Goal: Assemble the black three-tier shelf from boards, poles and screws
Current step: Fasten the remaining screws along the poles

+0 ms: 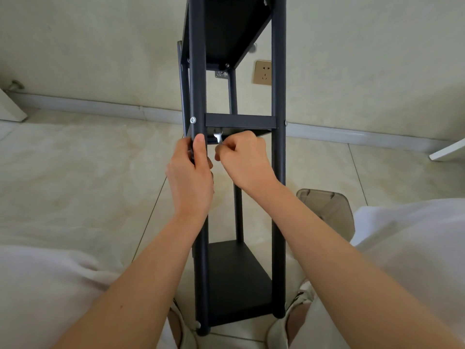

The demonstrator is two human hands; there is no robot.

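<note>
**Both hands at the middle tier of the standing shelf**

The black three-tier metal shelf (234, 157) stands upright on the pale tiled floor (75, 172), right in front of you and between your feet. Its bottom black board (239, 280) sits low between the poles, the middle black board (239, 120) is level with your hands, and the top black board (226, 28) runs up out of view.

Your left hand (191, 177) grips the near-left round black pole (198, 84) just under the middle board, with the thumb laid upright along the front of the pole and the fingers wrapped behind it. A silver screw head (193, 119) shows on that pole just above your thumb, at the board's height.

Your right hand (246, 159) is curled and pinches a small silver metal wrench (218, 137). The tool's head points up to the underside of the middle board, close beside the left pole; whether it sits on a fastener there you cannot tell. The near-right round black pole (278, 147) runs just beside that wrist.

Another silver screw (198, 324) shows near the foot of the left pole. On the cream wall (100, 46) behind the shelf is a gold-coloured wall socket (263, 72). A translucent brown plastic stool (327, 210) stands to your right, partly hidden by your white-clad knee (415, 248).
</note>
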